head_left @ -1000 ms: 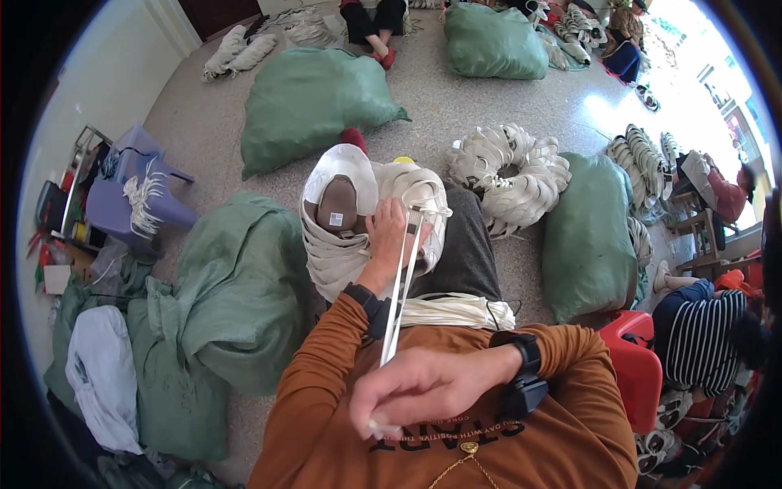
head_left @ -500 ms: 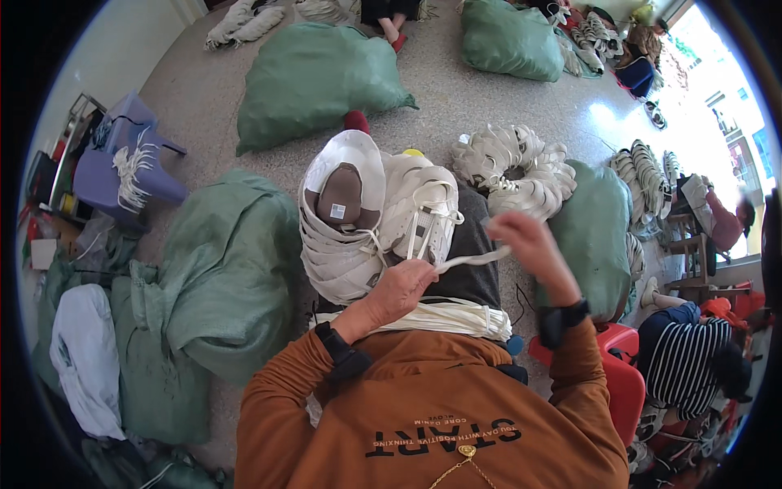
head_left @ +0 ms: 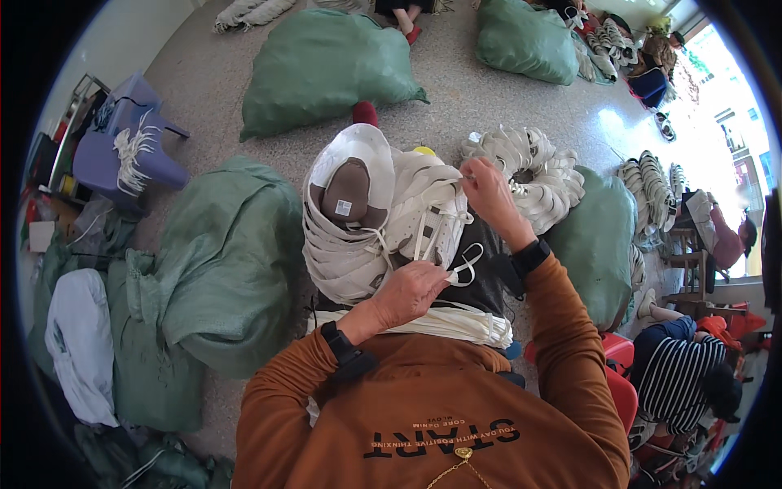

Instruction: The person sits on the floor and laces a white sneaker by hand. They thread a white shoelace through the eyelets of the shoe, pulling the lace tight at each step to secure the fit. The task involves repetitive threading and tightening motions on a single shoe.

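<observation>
Across my lap sits a stack of nested white shoe uppers (head_left: 338,253), with a brown insole piece (head_left: 348,191) inside the nearest opening. Beside it, a partly laced white shoe upper (head_left: 428,220) rests on top. My left hand (head_left: 407,293) pinches a cream shoelace (head_left: 466,269) at the near end of this upper; the lace loops out to the right. My right hand (head_left: 487,191) is at the upper's far right edge, fingers pinched together; what they hold is too small to make out. Below my hands a bundle of cream laces (head_left: 456,324) lies across my lap.
A ring of white uppers (head_left: 525,171) lies ahead right, by a green sack (head_left: 599,244). More green sacks (head_left: 236,261) stand at left and a large one (head_left: 326,73) ahead. A purple stool (head_left: 130,155) holds laces. A red chair (head_left: 621,367) and seated people are at right.
My right hand has moved left and away from me, to the upper's far edge. The lace, stretched between both hands before, now hangs in a loop by my left hand.
</observation>
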### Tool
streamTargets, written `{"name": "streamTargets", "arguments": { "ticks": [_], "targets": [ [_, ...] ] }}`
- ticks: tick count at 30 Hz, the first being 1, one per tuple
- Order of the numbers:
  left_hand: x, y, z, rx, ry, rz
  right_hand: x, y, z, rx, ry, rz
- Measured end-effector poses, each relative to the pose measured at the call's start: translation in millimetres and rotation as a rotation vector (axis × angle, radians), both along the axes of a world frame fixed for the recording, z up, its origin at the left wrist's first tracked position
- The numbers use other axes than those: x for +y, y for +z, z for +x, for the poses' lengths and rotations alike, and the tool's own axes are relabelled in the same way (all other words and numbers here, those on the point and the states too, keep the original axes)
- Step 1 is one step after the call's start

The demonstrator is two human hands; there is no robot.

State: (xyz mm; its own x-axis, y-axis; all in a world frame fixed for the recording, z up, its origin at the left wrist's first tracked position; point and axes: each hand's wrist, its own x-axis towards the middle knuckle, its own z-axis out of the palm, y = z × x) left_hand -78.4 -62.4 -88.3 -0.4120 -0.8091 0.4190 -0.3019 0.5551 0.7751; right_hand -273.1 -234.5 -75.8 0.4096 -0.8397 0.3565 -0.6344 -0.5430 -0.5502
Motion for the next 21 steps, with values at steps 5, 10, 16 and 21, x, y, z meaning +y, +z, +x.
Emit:
{"name": "streamTargets", "arguments": {
  "ticks": [5,10,16,21],
  "targets": [
    [-2,-3,-3,0.011,-0.006,-0.041,-7,-5,4,0.055,0.155,-0.073],
    [-5,-4,-2,0.016,-0.006,-0.039,-21,3,9,0.342,0.084,-0.032],
    [-6,-6,-2,-0.008,-0.025,-0.015,-5,56,67,-0.368,0.239,-0.035],
    [-5,-5,1,0.007,-0.015,-0.033,12,36,28,-0.007,0.212,0.174]
  ]
}}
